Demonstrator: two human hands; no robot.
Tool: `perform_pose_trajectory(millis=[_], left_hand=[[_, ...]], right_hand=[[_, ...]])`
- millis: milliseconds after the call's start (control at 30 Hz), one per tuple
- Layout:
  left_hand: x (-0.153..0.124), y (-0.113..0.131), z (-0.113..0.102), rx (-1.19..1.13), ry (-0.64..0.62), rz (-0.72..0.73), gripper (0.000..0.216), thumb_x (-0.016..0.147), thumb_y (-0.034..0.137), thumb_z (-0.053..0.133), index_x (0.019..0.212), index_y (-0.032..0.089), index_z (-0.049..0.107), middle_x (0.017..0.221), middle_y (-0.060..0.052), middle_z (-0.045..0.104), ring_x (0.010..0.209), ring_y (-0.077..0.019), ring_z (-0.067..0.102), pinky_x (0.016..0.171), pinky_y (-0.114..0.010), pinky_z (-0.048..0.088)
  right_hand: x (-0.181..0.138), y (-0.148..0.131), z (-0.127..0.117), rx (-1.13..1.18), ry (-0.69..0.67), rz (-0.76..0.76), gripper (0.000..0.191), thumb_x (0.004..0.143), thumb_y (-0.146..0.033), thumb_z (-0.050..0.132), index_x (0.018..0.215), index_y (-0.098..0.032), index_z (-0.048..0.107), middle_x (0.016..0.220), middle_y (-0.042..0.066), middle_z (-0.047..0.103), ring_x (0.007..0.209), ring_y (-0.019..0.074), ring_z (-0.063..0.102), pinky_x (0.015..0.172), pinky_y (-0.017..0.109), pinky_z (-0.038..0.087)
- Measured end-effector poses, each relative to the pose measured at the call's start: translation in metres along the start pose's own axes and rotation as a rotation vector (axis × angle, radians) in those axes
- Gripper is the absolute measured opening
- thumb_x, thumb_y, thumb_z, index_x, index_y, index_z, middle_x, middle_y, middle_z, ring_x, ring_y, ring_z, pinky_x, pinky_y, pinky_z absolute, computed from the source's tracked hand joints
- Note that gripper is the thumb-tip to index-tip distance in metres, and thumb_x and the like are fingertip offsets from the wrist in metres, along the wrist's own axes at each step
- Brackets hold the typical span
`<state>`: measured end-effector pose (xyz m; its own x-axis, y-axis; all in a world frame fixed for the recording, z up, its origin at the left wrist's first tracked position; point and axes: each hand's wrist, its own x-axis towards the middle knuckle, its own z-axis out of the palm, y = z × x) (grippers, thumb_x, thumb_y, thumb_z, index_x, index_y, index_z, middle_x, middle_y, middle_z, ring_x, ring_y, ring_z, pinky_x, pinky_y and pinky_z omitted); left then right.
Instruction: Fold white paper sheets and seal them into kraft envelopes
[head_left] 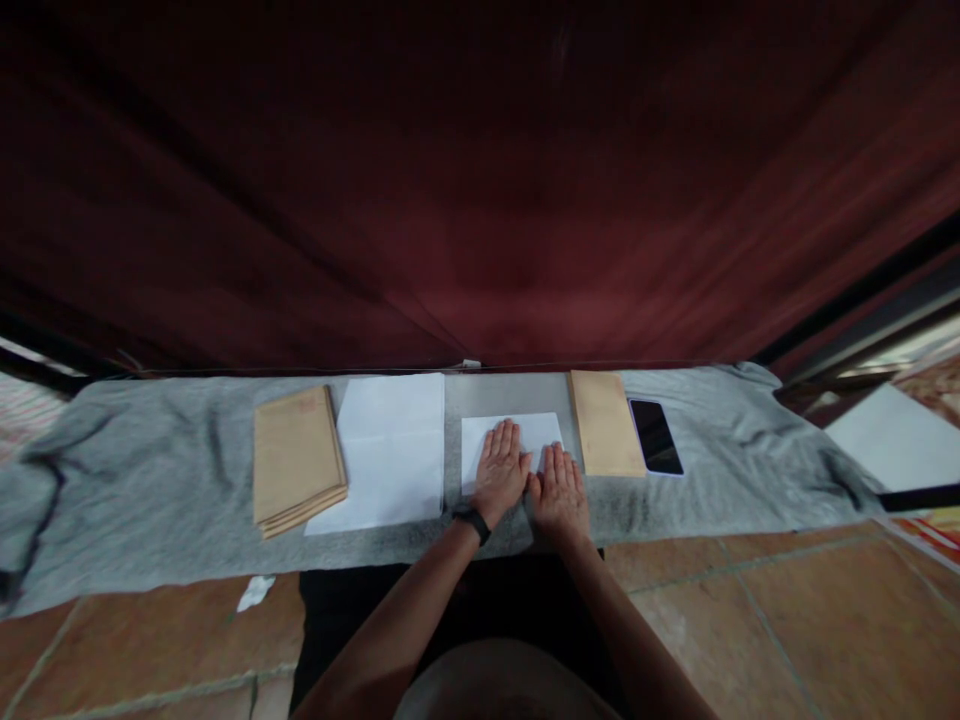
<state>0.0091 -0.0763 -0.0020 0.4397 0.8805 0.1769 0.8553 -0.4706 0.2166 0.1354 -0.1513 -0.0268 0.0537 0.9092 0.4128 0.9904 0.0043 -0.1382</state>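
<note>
A white sheet of paper [538, 428], smaller than the sheets to its left, lies on the grey cloth [712, 440]. My left hand [502, 470], with a dark band on its wrist, rests flat on the paper with the fingers stretched out. Beside it my right hand [561, 497] lies flat too, its fingers over the paper's right part. The hands cover much of the sheet's near half. Just right of the paper is a brown envelope [609, 425]. Larger white sheets [397, 450] lie to the left, partly under a stack of brown envelopes [296, 450].
A phone [656, 437] with a dark screen lies right of the single envelope. Behind the cloth-covered surface hangs a dark red curtain [480, 250]. A crumpled white tissue [256, 592] is on the tiled floor [172, 640]. At far right is a white panel [900, 440].
</note>
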Motion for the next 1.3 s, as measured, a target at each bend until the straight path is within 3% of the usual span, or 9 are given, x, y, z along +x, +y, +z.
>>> perform_pose_trajectory(millis=[233,433,767,1067,1167,1300], left_hand=[[0.017,-0.012,0.008,0.036,0.034,-0.008,0.061,0.103,0.038,0.032,0.154,0.006,0.032,0.162,-0.016,0.032,0.153,-0.0257,0.022,0.126,-0.049,0.018],[0.012,-0.012,0.005,0.028,0.037,0.003,0.06,0.103,0.038,0.035,0.155,0.009,0.032,0.162,-0.014,0.032,0.153,-0.026,0.022,0.126,-0.049,0.019],[-0.028,-0.008,-0.013,-0.006,0.027,0.082,0.051,0.103,0.035,0.036,0.152,0.02,0.039,0.161,-0.005,0.037,0.153,-0.0271,0.024,0.126,-0.054,0.019],[-0.077,-0.013,-0.035,-0.044,-0.008,0.271,0.046,0.104,0.034,0.038,0.148,0.022,0.045,0.156,-0.002,0.047,0.148,-0.0221,0.035,0.124,-0.048,0.025],[-0.085,-0.013,-0.035,-0.059,0.011,0.291,0.043,0.104,0.032,0.04,0.145,0.021,0.049,0.151,-0.004,0.052,0.145,-0.02,0.04,0.123,-0.045,0.026],[-0.086,-0.012,-0.032,-0.088,0.036,0.283,0.036,0.103,0.03,0.044,0.133,0.018,0.059,0.14,-0.007,0.062,0.143,-0.0212,0.044,0.123,-0.045,0.027]], right_hand=[[0.0,0.0,0.003,-0.005,0.034,0.0,0.066,0.104,-0.04,0.04,0.158,-0.005,0.023,0.16,0.024,0.033,0.145,0.034,0.038,0.116,0.05,0.034],[0.0,0.0,0.002,0.015,0.043,-0.005,0.067,0.104,-0.038,0.039,0.16,-0.007,0.018,0.16,0.023,0.032,0.145,0.0339,0.037,0.116,0.05,0.034],[0.001,-0.001,0.001,0.035,0.018,0.014,0.066,0.105,-0.04,0.037,0.159,-0.006,0.022,0.16,0.023,0.032,0.147,0.0339,0.035,0.117,0.051,0.032],[0.003,0.001,-0.006,0.106,-0.021,0.045,0.058,0.104,-0.035,0.039,0.154,-0.005,0.036,0.158,0.022,0.038,0.146,0.0334,0.037,0.118,0.054,0.03],[0.008,0.001,-0.012,0.23,-0.061,-0.033,0.049,0.104,-0.031,0.037,0.148,-0.01,0.047,0.151,0.017,0.051,0.143,0.0306,0.042,0.12,0.057,0.026],[0.016,-0.005,-0.016,0.419,-0.199,-0.256,0.043,0.105,-0.029,0.037,0.138,-0.015,0.059,0.144,0.011,0.059,0.137,0.0235,0.05,0.12,0.048,0.032]])
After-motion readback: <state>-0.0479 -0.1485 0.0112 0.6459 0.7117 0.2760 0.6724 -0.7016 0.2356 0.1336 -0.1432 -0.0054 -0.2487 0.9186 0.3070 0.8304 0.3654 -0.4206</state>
